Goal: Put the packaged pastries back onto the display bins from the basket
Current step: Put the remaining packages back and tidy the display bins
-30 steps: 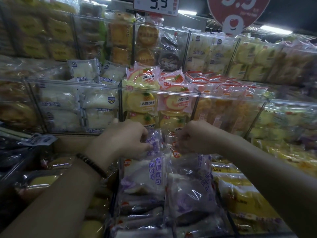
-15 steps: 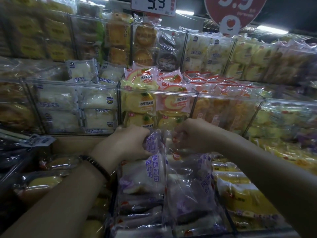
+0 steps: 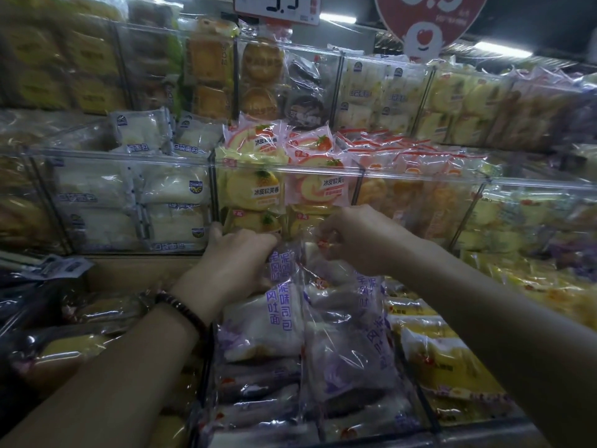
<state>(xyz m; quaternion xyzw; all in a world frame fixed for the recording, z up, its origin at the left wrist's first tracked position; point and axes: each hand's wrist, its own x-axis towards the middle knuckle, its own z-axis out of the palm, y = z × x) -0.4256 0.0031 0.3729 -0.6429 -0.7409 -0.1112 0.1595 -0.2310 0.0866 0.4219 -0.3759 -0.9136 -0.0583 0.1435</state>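
Head: clear, purple-printed pastry packs [image 3: 268,321]

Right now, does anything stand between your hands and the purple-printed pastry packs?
Nothing visible does. The left hand grips the top of the left clear purple-printed pastry pack; the right hand pinches the right pack at its top.

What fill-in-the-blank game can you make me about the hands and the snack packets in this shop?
The dark beaded bracelet is on the person's ___ wrist.
The left hand pinches the left clear pastry packet and the right hand pinches the right clear pastry packet, both printed with ___ letters.
The round hanging sign at the top is ___.
Missing words: left; purple; red.
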